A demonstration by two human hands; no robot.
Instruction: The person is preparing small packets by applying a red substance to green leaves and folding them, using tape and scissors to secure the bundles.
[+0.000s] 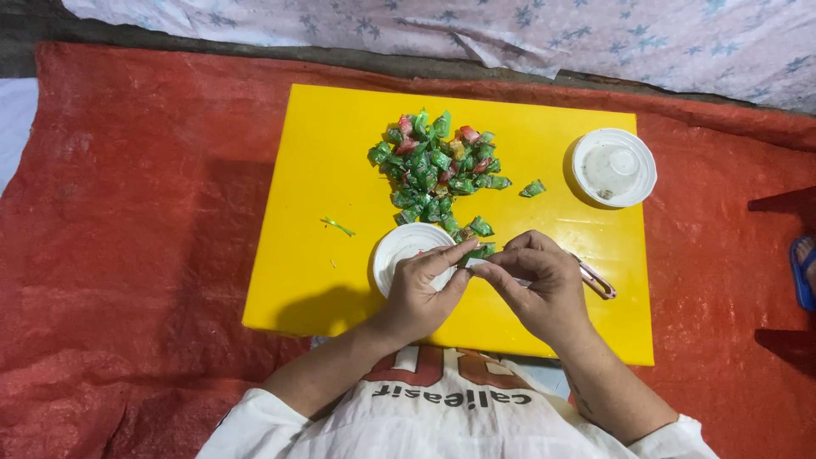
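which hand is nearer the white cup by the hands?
Left. The left hand overlaps the white cup rim; the right hand sits off to the cup's right, holding pink-handled scissors.

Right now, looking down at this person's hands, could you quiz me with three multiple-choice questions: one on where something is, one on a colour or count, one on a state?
1. Where does the heap of wrapped sweets lie?
A. on the red mat
B. on the yellow board, beyond the hands
C. inside a white dish

2. How many round white dishes are on the yellow board?
A. one
B. two
C. four

3. What are the two hands doing?
A. resting flat, apart
B. pinching one green-wrapped sweet between them
C. lifting the board

Answers:
1 B, the heap sits mid-board.
2 B, one dish by the left hand, another dish far right.
3 B, left hand and right hand meet on the sweet.
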